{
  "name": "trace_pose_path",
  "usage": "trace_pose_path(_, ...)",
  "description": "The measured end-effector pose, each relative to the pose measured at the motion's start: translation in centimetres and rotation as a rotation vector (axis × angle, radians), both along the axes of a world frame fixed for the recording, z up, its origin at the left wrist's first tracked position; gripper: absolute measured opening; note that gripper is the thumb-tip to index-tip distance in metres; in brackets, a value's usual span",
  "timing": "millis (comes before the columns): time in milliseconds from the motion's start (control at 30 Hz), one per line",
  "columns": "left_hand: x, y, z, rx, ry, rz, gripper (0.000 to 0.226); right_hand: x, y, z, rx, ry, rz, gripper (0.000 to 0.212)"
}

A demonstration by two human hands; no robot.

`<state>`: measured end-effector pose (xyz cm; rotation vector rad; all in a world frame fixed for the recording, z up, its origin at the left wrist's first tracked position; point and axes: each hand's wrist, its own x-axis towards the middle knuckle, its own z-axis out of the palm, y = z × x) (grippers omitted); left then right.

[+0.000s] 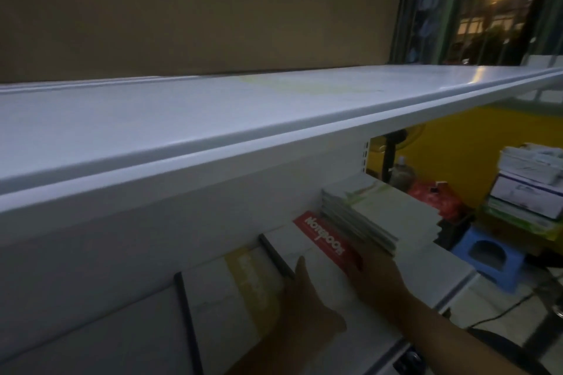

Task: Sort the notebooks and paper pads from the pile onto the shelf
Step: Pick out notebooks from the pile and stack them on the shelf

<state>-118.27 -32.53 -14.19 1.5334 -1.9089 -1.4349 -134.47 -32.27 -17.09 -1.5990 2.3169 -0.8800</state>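
Although both hands reach onto the lower white shelf (pixel 444 271), the right hand (pixel 377 280) is the nearer to the red-covered notebook printed "NOTEBOOK" (pixel 326 240). That notebook lies with its long axis running from the shelf's back panel straight toward that hand, its near end just under the fingers. In the dim light I cannot tell whether those fingers pinch it or only rest on it.

Just right of it, touching, is a stack of white and green paper pads (pixel 365 216), beyond the fingertips.

The left hand (pixel 307 310) is at the right edge of a white notebook with a yellow band and black spine (pixel 243 289). Its thumb is straight and its other fingers are hidden, so its grip is unclear.

Any squaring of the red notebook probably falls to the right hand.
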Motion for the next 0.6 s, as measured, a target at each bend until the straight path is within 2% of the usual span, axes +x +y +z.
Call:
trace_pose_path(67, -1.0, 0.2, -0.2, -0.028, -0.133, -0.013, 0.127, -0.4, -0.4, -1.0, -0.037, 0.096, 0.033, 0.035)
trace_pose_path(133, -1.6, 0.4, -0.5, -0.047, -0.160, 0.032, 0.121, -0.7, -0.7, -1.3, -0.067, 0.140, 0.050, 0.029)
trace_pose_path(300, -2.5, 0.2, -2.5, -0.220, -0.031, 0.141, 0.099, -0.9, -1.1, -2.0, -0.140, 0.130, 0.092, 0.020)
trace_pose_path(400, -2.8, 0.2, -2.7, -0.222, -0.033, 0.157, 0.101, -1.1, -0.9, -1.5, -0.126, 0.060, 0.098, 0.025)
trace_pose_path(500, -2.7, -0.1, -2.4, -0.208, -0.016, 0.148, 0.100, -1.0, -0.6, -1.3, -0.132, 0.020, 0.105, 0.016)
trace_pose_path(600, -2.3, -0.5, -1.9, -0.133, 0.018, 0.113, 0.104, -1.0, -0.6, -1.5, -0.114, 0.036, 0.103, 0.016)
